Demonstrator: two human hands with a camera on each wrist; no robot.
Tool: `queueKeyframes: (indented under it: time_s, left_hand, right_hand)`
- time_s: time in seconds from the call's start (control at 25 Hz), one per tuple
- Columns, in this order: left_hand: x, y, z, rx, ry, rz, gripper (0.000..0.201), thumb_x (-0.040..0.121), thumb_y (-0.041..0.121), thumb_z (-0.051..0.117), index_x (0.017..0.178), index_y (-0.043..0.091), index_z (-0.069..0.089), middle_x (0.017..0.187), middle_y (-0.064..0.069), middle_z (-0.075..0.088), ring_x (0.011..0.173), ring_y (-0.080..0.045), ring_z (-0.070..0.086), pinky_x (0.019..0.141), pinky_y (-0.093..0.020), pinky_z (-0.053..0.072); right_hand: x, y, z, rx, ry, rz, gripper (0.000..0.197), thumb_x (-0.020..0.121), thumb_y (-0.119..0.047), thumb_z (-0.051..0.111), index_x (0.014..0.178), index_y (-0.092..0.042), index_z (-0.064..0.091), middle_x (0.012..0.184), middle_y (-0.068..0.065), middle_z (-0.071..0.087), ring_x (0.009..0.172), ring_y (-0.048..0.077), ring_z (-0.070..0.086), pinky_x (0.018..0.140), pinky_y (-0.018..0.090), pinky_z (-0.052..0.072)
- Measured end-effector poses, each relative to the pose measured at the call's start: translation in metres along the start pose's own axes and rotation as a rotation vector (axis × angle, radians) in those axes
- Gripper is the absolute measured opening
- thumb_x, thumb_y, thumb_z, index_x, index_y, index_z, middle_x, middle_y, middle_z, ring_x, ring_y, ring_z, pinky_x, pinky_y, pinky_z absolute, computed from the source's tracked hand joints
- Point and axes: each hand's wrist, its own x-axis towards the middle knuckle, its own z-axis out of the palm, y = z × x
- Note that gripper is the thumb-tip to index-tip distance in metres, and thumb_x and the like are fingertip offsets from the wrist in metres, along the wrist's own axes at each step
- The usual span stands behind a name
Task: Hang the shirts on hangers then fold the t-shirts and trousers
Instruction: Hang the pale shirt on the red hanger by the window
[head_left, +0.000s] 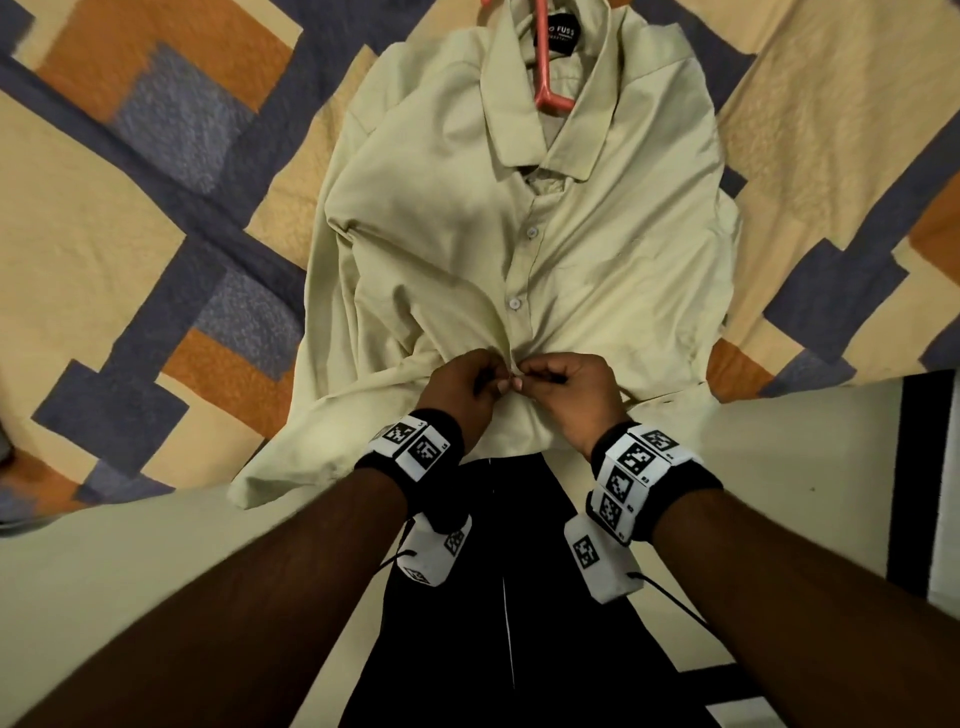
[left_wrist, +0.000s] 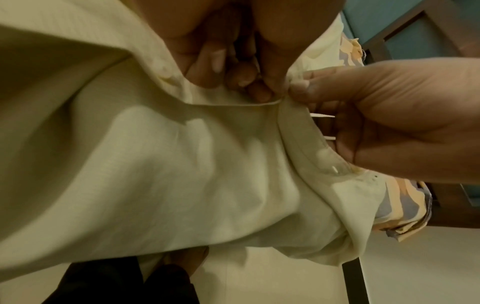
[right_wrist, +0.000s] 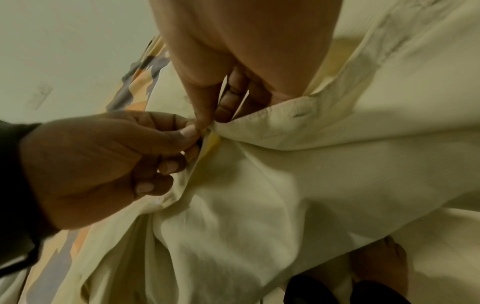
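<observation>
A bedspread (head_left: 156, 218) printed with tan, orange and slate-blue blocks covers the surface, its near edge ending at pale floor (head_left: 130, 561) just below the wrists. A pale green shirt (head_left: 441, 249) lies face up on it, collar away from the hands, with a pink plastic hanger (head_left: 545, 78) showing through the open neck; a black collar label beside the hanger reads "FUSS", its other letters cut off. The cloth is a smooth thin weave, creased toward the placket, where two round buttons are fastened beyond the fingers. The left hand (head_left: 462, 387) and right hand (head_left: 566, 389) meet at the placket near the hem, each pinching one front edge between thumb and curled fingers, knuckles nearly touching. Black bands with square-patterned white tags ring both wrists.
</observation>
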Motion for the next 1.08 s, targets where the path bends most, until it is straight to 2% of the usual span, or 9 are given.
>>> queueKeyframes:
  time_s: [0.24, 0.36, 0.56, 0.64, 0.68, 0.76, 0.88, 1.0, 1.08]
  left_hand:
    - [-0.006, 0.000, 0.005, 0.123, 0.119, 0.009, 0.009, 0.086, 0.005, 0.058, 0.093, 0.007, 0.064, 0.097, -0.011, 0.063, 0.091, -0.025, 0.057, 0.073, -0.018, 0.035]
    - [-0.006, 0.005, 0.008, 0.100, 0.161, -0.036, 0.011, 0.087, 0.006, 0.058, 0.095, 0.007, 0.064, 0.098, -0.011, 0.063, 0.093, -0.026, 0.057, 0.075, -0.020, 0.035]
    - [-0.006, 0.003, 0.012, 0.029, 0.143, -0.110, 0.019, 0.087, 0.005, 0.058, 0.104, 0.007, 0.067, 0.102, -0.010, 0.069, 0.097, -0.024, 0.062, 0.083, -0.020, 0.041]
    - [-0.005, 0.000, 0.011, -0.122, 0.139, -0.156, 0.016, 0.088, 0.005, 0.058, 0.100, 0.009, 0.069, 0.095, -0.012, 0.070, 0.088, -0.026, 0.065, 0.085, -0.030, 0.048]
    - [-0.005, 0.000, 0.010, -0.215, 0.138, -0.175, 0.013, 0.089, 0.005, 0.059, 0.095, 0.010, 0.069, 0.085, -0.011, 0.069, 0.076, -0.023, 0.064, 0.077, -0.031, 0.050]
    - [-0.008, 0.003, 0.006, -0.306, 0.123, -0.189, 0.009, 0.090, 0.010, 0.062, 0.083, 0.014, 0.067, 0.067, -0.002, 0.064, 0.053, -0.006, 0.055, 0.060, -0.023, 0.045]
    - [-0.009, 0.003, 0.004, -0.315, 0.124, -0.191, 0.006, 0.086, 0.011, 0.068, 0.082, 0.014, 0.065, 0.076, -0.005, 0.066, 0.053, 0.000, 0.051, 0.059, -0.014, 0.041]
    - [-0.004, 0.000, 0.005, -0.168, 0.164, -0.200, 0.008, 0.088, 0.010, 0.063, 0.095, 0.010, 0.066, 0.087, -0.009, 0.068, 0.073, -0.020, 0.064, 0.068, -0.021, 0.045]
    - [-0.001, 0.002, 0.002, 0.034, 0.145, -0.149, 0.013, 0.090, 0.012, 0.057, 0.101, 0.010, 0.063, 0.094, -0.008, 0.065, 0.086, -0.026, 0.060, 0.075, -0.025, 0.043]
  right_hand:
    - [-0.001, 0.002, 0.003, -0.026, -0.064, 0.003, 0.012, 0.075, -0.004, 0.079, 0.085, -0.011, 0.077, 0.078, -0.002, 0.073, 0.076, 0.008, 0.067, 0.084, 0.029, 0.054]
    - [-0.002, 0.003, 0.002, -0.035, -0.074, 0.010, 0.017, 0.081, -0.001, 0.071, 0.085, -0.017, 0.077, 0.068, -0.012, 0.071, 0.067, 0.004, 0.065, 0.073, 0.023, 0.054]
    - [-0.003, 0.001, 0.000, 0.158, -0.126, 0.079, 0.017, 0.077, 0.009, 0.072, 0.074, -0.008, 0.070, 0.059, -0.004, 0.068, 0.056, 0.006, 0.063, 0.060, 0.016, 0.052]
    - [0.000, 0.004, 0.001, 0.160, -0.121, 0.066, 0.019, 0.075, 0.008, 0.074, 0.070, -0.009, 0.068, 0.060, 0.000, 0.067, 0.058, 0.009, 0.061, 0.062, 0.019, 0.052]
    - [0.001, 0.006, 0.003, 0.147, -0.105, 0.063, 0.020, 0.074, 0.007, 0.075, 0.069, -0.011, 0.068, 0.061, 0.002, 0.066, 0.059, 0.010, 0.060, 0.063, 0.022, 0.053]
    - [0.003, 0.012, 0.007, 0.115, -0.070, 0.067, 0.022, 0.074, 0.004, 0.077, 0.067, -0.016, 0.069, 0.064, 0.004, 0.065, 0.063, 0.014, 0.060, 0.069, 0.030, 0.054]
    - [0.002, 0.013, 0.010, 0.123, -0.087, 0.065, 0.030, 0.076, 0.006, 0.073, 0.063, -0.021, 0.069, 0.067, 0.006, 0.064, 0.072, 0.021, 0.059, 0.083, 0.043, 0.053]
    - [0.002, 0.002, 0.007, 0.050, -0.170, 0.033, 0.023, 0.079, 0.003, 0.072, 0.069, -0.016, 0.067, 0.067, 0.003, 0.063, 0.070, 0.013, 0.058, 0.077, 0.028, 0.051]
    - [0.004, -0.010, 0.003, -0.050, -0.227, 0.013, 0.018, 0.082, 0.000, 0.070, 0.072, -0.012, 0.063, 0.067, -0.001, 0.061, 0.065, 0.005, 0.054, 0.068, 0.015, 0.046]
